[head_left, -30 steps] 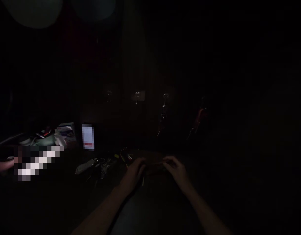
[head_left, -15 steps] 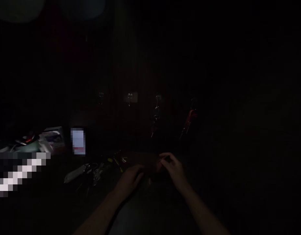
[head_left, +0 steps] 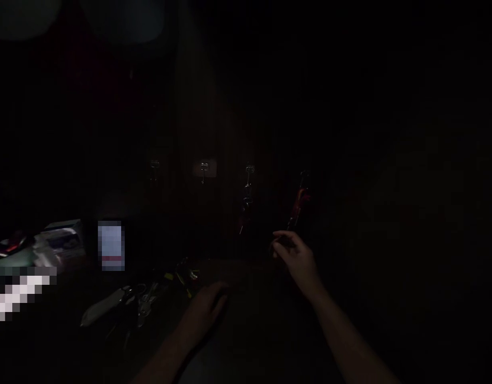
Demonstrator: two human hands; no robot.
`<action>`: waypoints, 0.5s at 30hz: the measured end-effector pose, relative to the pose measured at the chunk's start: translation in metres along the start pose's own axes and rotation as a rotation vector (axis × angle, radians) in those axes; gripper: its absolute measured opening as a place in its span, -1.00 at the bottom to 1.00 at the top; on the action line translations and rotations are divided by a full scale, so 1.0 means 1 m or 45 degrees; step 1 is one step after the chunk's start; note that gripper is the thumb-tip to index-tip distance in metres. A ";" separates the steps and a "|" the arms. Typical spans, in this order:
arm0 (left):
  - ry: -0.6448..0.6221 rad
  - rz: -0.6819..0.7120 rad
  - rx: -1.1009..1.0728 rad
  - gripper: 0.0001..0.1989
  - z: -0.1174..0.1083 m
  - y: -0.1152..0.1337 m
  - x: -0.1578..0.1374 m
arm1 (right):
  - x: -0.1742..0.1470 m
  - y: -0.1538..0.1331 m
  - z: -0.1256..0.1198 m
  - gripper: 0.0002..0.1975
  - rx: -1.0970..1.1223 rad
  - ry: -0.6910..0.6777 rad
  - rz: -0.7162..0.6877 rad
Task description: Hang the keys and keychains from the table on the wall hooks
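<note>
The scene is very dark. My right hand is raised, its thumb and fingertips pinched together. Something dark and thin may be between them, but I cannot make it out. Just above it a red item hangs from a hook. Low over the dark surface is my left hand, thumb apart from its fingers, with nothing visible in it. Left of that hand lie a bunch of keys, a long pale grey object and some thin yellow pieces.
Metal hooks line the back, and a small chain of metal pieces hangs from one. At left stand a lit, blurred-out screen and a box with packaging beside it. Large pale round shapes show at upper left.
My right hand has risen and moved right, away from my left hand, towards the hanging red item. The view has shifted, so the surroundings sit lower and further left.
</note>
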State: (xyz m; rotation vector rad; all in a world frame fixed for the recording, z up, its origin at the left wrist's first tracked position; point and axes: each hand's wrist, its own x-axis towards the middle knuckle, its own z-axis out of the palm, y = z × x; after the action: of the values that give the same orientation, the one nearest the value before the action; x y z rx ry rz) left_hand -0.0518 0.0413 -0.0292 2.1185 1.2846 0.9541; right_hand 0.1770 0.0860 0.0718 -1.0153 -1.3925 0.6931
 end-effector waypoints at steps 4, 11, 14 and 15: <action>-0.013 -0.027 -0.024 -0.80 0.000 -0.001 0.001 | 0.027 -0.019 -0.014 -0.69 0.045 0.259 -0.191; -0.035 -0.044 -0.075 -0.78 -0.002 0.001 0.002 | 0.069 -0.047 -0.030 -0.70 0.063 0.523 -0.414; -0.041 -0.061 -0.087 -0.78 -0.003 0.004 0.002 | 0.086 -0.053 -0.036 -0.71 0.019 0.577 -0.494; -0.041 -0.066 -0.088 -0.78 -0.003 0.005 0.002 | 0.091 -0.054 -0.037 -0.71 0.008 0.584 -0.500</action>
State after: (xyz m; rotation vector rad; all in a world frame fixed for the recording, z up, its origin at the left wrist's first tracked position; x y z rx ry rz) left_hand -0.0510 0.0412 -0.0228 2.0307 1.2663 0.9260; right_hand 0.2136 0.1365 0.1655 -0.7980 -1.1331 0.1571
